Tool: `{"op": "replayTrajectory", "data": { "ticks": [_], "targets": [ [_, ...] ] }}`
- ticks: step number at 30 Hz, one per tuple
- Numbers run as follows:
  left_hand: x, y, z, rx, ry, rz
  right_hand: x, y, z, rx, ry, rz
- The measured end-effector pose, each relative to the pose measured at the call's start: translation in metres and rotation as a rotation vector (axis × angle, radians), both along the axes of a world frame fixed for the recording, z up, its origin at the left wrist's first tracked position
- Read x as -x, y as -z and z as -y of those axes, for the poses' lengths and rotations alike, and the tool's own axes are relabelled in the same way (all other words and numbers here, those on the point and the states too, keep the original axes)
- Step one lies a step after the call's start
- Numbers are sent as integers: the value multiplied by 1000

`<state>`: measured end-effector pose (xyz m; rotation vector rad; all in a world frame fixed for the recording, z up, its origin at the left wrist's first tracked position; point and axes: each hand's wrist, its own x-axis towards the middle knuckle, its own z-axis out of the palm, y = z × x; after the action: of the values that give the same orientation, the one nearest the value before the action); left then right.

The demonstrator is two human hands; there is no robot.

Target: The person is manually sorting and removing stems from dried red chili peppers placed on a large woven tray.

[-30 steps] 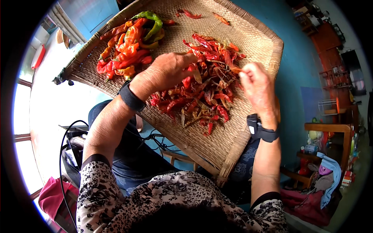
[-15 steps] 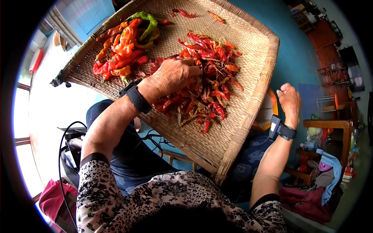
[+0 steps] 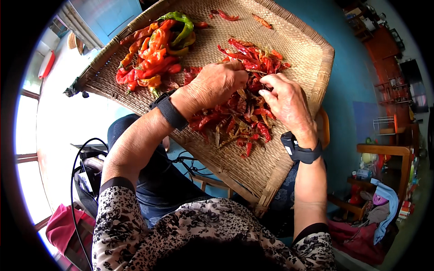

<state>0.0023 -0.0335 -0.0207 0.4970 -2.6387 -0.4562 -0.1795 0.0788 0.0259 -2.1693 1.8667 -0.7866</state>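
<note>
A pile of dried red chilies [image 3: 233,122] lies in a wide woven basket tray [image 3: 289,38] across my lap. Over the pile's upper part, my left hand [image 3: 220,83] has its fingers curled together; whatever is in them is hidden beneath the knuckles. Close by on the right, my right hand [image 3: 287,101] pinches thumb and forefinger together above the chilies, and anything between them is too small to name. A heap of fresh, wrinkled red and orange peppers [image 3: 153,58] sits at the far left of the tray, with a curled green pepper [image 3: 184,28] on it.
A few loose chilies [image 3: 227,16] lie near the tray's far edge. Past its right rim are a blue floor [image 3: 341,108] and a wooden stand [image 3: 382,149] with cloths. A black bag [image 3: 88,178] with a cable is at my left.
My right hand has come in from outside the tray's right rim to the chili pile, beside my left hand. The left stays closed over the pile. The whole view has shifted slightly.
</note>
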Motion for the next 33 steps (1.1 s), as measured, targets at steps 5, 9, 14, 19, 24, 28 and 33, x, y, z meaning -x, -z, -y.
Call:
{"op": "replayTrajectory", "data": {
  "ticks": [5,9,14,19,24,28,33],
  "targets": [
    [-9,-7,4,95,-78,62,-8,10,2,-35,-47,-47],
    [-32,8,27,228,-300,398,-15,21,8,10,-94,0],
    [-42,13,32,168,-318,514,-21,37,15,27,-127,-66],
    [-42,29,40,176,-340,406,-24,49,17,-77,-37,-168],
    [-44,43,51,233,-316,337,-20,51,17,-54,-13,-163],
    [-38,32,51,178,-276,478,-13,47,20,129,-24,-8],
    [-42,19,44,127,-300,390,1,5,4,159,132,155]
  ]
}}
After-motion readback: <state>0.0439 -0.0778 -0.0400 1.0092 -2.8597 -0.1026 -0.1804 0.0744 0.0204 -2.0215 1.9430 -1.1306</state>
